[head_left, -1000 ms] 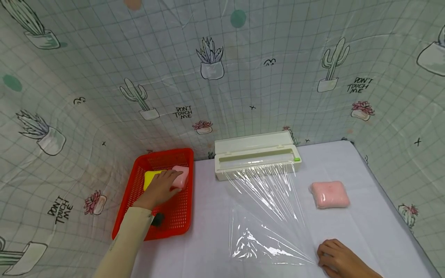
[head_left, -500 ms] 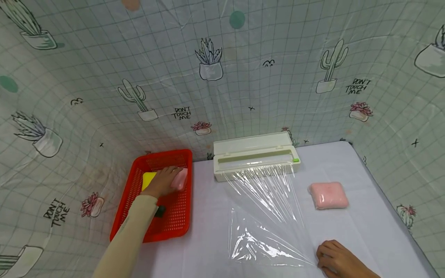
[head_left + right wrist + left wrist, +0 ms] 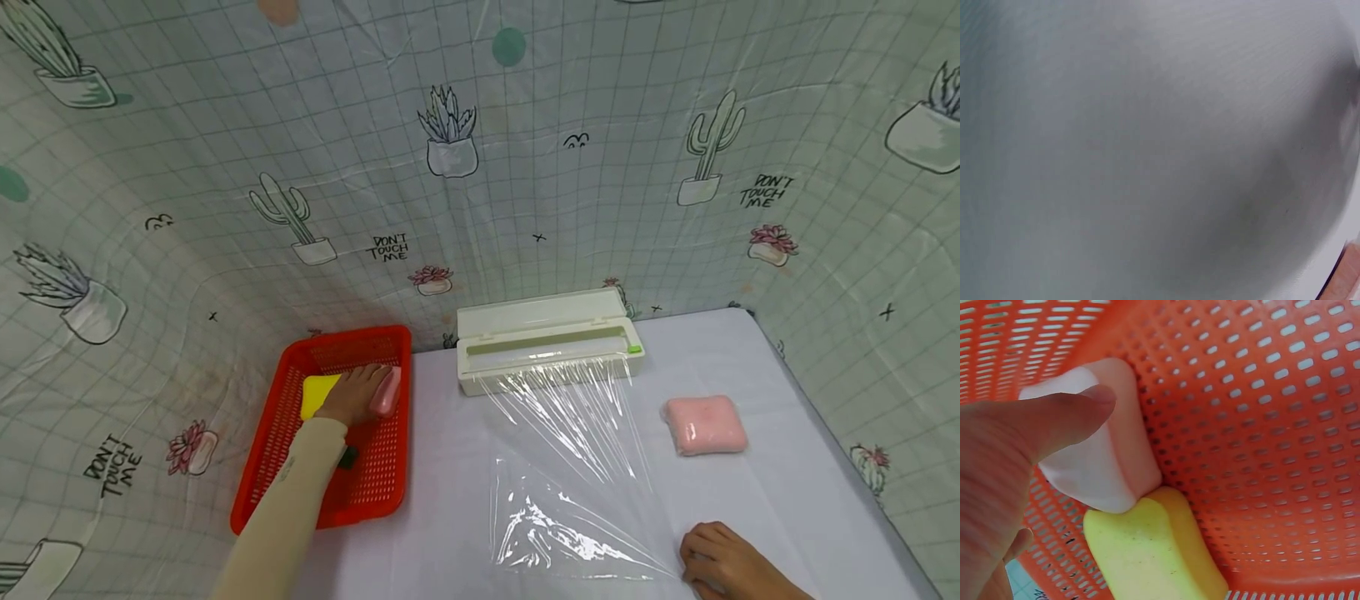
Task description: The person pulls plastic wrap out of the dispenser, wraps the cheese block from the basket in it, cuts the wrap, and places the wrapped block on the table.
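Observation:
My left hand reaches into the red plastic basket and grips a pink soap bar, which stands tilted. In the left wrist view the thumb lies across this pink soap bar; the other fingers are mostly hidden. A yellow soap bar touches its end. At the front right my right hand pinches a corner of the clear cling film with curled fingers. The film stretches from the white cling film dispenser, whose lid stands raised. The right wrist view is mostly blurred grey.
A pink soap bar wrapped in film lies on the white-covered table, right of the cling film. A small dark object sits in the basket beside my left sleeve. Cactus-printed cloth rises behind and at both sides.
My left hand has closed round the pink soap bar in the basket and tipped it up. My right hand stays at the film's corner. The head view has shifted slightly.

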`<state>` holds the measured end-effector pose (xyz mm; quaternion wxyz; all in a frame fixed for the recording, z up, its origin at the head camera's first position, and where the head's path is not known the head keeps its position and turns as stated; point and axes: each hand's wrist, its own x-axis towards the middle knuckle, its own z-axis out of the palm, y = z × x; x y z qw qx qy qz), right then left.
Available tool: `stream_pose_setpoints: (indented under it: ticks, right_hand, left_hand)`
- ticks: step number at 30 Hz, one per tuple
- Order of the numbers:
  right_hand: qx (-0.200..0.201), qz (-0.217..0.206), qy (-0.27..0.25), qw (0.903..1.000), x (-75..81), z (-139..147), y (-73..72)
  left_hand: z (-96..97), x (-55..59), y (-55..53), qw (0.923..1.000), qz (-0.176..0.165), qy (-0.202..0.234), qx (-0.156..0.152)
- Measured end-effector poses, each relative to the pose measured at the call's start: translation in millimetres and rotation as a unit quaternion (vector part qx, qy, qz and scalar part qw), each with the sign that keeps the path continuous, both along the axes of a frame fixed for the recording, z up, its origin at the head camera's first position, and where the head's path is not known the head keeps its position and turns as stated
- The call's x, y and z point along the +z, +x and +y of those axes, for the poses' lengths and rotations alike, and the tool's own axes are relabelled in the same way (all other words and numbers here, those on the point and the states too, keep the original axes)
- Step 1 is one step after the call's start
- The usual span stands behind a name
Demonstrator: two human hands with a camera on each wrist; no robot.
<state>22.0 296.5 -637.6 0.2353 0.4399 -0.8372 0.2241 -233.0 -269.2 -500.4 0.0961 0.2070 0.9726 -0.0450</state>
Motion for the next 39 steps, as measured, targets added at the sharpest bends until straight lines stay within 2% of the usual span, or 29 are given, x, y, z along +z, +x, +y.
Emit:
stream_pose_setpoints:
  ticks: [15, 24, 29, 39]
  right_hand:
    - [0.006, 0.001, 0.004, 1.0, -0.3, 2, 0.2]
    - [0.005, 0.0, 0.01, 0.9999, 0.0, 0, 0.9]
    - [0.008, 0.004, 0.001, 1.0, 0.0, 0, 0.3]
    - [0.007, -0.003, 0.001, 1.0, -0.5, 1, 0.1]
  left_hand:
    - [-1.9, -12.7, -4.4, 0.9997, 0.002, -0.026, -0.004]
    - [1.1, -16.1, -7.8, 0.9999, -0.003, -0.013, 0.008]
    - [2.5, -17.8, -8.8, 0.9988, 0.023, -0.042, -0.011]
    - [6.3, -22.3, -13.8, 0.9968, 0.059, -0.051, -0.016]
